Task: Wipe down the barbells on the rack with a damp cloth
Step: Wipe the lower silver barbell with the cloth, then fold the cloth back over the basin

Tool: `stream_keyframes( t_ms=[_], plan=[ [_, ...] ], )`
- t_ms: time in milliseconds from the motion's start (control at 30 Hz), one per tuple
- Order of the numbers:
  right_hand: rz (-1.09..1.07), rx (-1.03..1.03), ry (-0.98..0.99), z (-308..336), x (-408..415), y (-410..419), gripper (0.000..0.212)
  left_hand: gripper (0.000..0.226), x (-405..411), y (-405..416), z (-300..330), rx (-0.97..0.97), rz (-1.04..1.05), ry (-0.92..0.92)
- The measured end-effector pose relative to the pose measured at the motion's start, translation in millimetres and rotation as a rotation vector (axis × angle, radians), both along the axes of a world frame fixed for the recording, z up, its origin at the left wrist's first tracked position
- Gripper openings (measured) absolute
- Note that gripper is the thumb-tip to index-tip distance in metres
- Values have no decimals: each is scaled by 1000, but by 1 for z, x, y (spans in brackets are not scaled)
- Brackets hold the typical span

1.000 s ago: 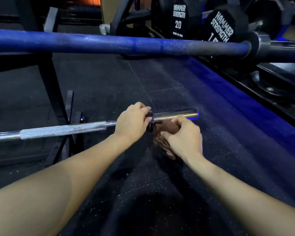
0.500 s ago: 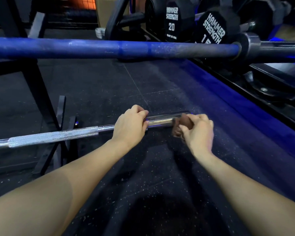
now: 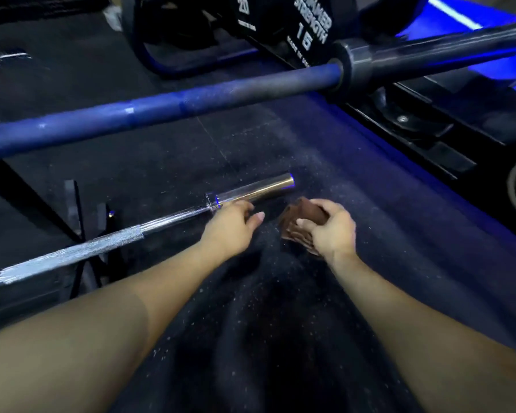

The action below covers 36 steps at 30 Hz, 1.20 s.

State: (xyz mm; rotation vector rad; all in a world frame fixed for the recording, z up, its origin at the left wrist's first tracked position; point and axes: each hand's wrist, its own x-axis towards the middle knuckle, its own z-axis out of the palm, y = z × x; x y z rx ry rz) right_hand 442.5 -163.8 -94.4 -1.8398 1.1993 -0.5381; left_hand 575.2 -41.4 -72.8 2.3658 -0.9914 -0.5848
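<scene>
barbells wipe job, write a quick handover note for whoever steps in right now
Left hand: open, off the silver barbell, close beside its collar.
Right hand: grips the brown cloth, clear of the bar, below its sleeve end.
Silver barbell lies low on the rack; blue barbell sits above and behind it.
Done: nothing can be confirmed as wiped from this view.
Left: check the silver bar, then wipe the blue barbell.
</scene>
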Motion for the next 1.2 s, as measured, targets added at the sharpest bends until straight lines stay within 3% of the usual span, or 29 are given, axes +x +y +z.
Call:
stream_keyframes(
  t_ms=[167, 267, 333, 500, 700, 733, 800, 867, 1000, 1100, 1200],
  plan=[
    [195, 54, -65, 49, -28, 31, 45, 67, -34, 2, 27, 13, 400, 672],
    [247, 128, -79, 77, -49, 47, 50, 71, -53, 7, 57, -1, 475, 1036],
    [294, 161, -58, 96, -63, 58, 53, 65, -62, 12, 77, 28, 461, 1134],
    [326, 196, 5, 150, -99, 78, 54, 11, -82, 21, 131, 52, 441, 1105],
    [155, 305, 249, 210, -151, 106, 81, 25, -121, 29, 190, -56, 351, 1082],
    [155, 322, 337, 217, -161, 108, 77, 27, -129, 29, 198, -65, 348, 1077],
    [205, 325, 444, 234, -181, 112, 49, 29, -148, 33, 213, -60, 330, 1084],
    [191, 359, 405, 245, -202, 111, 35, 26, -165, 35, 225, -80, 321, 1107],
    [40, 536, 122, 263, -246, 119, 31, 28, -198, 44, 252, -112, 329, 1240],
    [75, 586, 39, 271, -286, 144, 32, 26, -228, 60, 260, 53, 274, 1261],
    [51, 623, 19, 278, -332, 163, 34, 18, -262, 67, 265, 345, 1, 1091]
  ],
)
